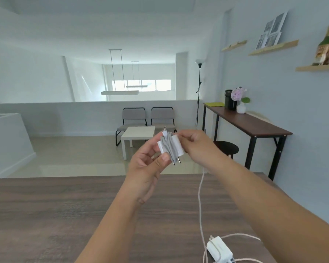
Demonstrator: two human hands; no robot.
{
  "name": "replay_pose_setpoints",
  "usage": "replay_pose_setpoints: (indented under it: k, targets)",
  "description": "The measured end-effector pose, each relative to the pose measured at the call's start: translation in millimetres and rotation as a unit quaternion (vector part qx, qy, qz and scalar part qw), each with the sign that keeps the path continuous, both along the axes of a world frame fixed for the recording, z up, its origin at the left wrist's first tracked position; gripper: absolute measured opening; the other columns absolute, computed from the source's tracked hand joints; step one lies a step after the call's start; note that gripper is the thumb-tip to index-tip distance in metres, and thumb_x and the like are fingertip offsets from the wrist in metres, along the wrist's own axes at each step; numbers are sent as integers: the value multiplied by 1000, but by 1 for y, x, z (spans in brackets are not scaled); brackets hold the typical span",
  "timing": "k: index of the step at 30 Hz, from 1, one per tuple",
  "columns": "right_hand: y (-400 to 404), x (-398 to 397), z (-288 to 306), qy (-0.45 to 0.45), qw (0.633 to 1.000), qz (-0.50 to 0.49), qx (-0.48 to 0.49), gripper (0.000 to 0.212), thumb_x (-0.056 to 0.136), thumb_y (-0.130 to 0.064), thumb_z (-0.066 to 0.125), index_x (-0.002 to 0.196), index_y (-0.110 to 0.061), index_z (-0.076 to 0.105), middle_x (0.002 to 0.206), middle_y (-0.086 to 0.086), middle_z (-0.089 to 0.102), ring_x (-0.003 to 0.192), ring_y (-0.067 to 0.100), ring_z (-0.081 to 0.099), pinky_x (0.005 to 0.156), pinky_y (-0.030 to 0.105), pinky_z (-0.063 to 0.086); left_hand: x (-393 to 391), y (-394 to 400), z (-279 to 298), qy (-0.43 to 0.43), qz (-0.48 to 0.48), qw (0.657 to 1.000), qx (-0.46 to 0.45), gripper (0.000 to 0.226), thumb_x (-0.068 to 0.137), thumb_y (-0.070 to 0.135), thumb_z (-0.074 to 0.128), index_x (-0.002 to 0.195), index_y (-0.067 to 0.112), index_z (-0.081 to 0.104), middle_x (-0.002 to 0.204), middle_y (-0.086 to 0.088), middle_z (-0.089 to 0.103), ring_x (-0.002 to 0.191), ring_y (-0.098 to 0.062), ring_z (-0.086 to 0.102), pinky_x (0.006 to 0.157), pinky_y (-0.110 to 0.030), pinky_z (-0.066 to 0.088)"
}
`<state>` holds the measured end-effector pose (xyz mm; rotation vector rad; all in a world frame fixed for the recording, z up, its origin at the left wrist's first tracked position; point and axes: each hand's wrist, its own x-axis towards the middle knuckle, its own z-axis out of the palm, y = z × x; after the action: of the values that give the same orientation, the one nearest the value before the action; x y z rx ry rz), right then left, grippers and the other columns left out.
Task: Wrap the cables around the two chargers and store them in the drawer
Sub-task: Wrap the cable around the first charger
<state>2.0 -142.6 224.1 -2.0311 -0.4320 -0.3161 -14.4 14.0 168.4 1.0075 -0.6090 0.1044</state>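
A white charger (179, 147) with a grey cable (169, 147) wound round it is held up in front of me, its two plug pins pointing down. My left hand (150, 166) grips its lower left side, thumb on the front. My right hand (196, 145) pinches its right side near the cable's end. A second white charger (219, 249) lies on the wooden table (65, 215) at the lower right, its pale cable (199, 196) loose and trailing up over the far edge. No drawer is in view.
Beyond the table's far edge the floor drops away to a small white side table (139, 132) and two grey chairs (148, 116). A dark console table (251, 120) with a vase and a stool (227, 148) stand at the right wall.
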Motion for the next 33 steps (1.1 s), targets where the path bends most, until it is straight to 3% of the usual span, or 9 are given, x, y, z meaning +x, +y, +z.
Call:
replay_pose_setpoints:
  k: [3,7,9,11,15,19,24,27,33]
  targets:
    - [1,-10,-20,10,999,4,-37,24,96,-33,49,96,-38,73,72,-5,69,65,22,54,67,32,48,1,-4,-5,17,30,999,2,52,76,4,69,125,18,60,105,0,69,99,-13,66,81,-24,54]
    - [-3,-25,-39,16,995,-7,-99,35,99,-34,46,70,-45,62,46,-14,41,44,4,35,47,18,30,3,-6,-11,27,76,997,9,55,72,12,77,124,20,63,99,0,68,99,-16,65,89,-29,54]
    - [-6,-31,-44,3,990,-14,-140,32,100,-33,44,73,-34,63,45,-11,40,45,5,37,47,21,29,6,-4,-14,36,99,994,22,58,70,17,79,125,21,63,92,4,68,98,-18,64,96,-36,51]
    - [-8,-36,-47,-17,980,-20,-199,30,100,-33,42,93,-21,68,52,-5,48,49,9,41,53,26,36,8,-1,-17,51,118,991,32,59,71,19,80,127,21,63,89,5,65,98,-20,62,101,-41,49]
    - [-12,-44,-43,-40,961,-6,-272,33,99,-32,44,90,-9,65,61,0,54,54,10,43,58,29,36,11,-1,-21,65,156,983,64,47,78,7,77,120,25,66,89,6,66,90,-13,65,90,-30,52]
    - [-22,-49,-26,3,958,7,-286,26,96,-33,53,74,-21,62,58,-9,47,55,4,43,55,23,32,7,0,-24,41,186,972,138,44,85,0,69,119,27,63,93,2,68,79,-4,68,73,-15,51]
    - [-32,-45,-13,22,957,17,-287,16,90,-36,61,78,-28,69,60,-18,58,59,-4,53,61,20,41,7,6,-31,2,202,943,265,52,83,7,74,126,33,62,114,-12,61,87,-4,65,79,-22,54]
    - [-37,-39,-3,10,958,11,-287,11,88,-34,64,81,-30,72,80,-14,68,79,0,61,73,25,49,4,10,-31,-25,194,926,323,53,83,7,74,127,34,60,106,-8,56,89,-6,65,88,-26,55]
    - [-37,-20,8,6,971,60,-231,4,79,-32,75,75,-29,74,63,-18,65,59,-6,55,63,19,41,-6,16,-29,-53,102,918,380,55,82,4,74,128,31,62,93,3,48,86,-7,61,85,-20,51]
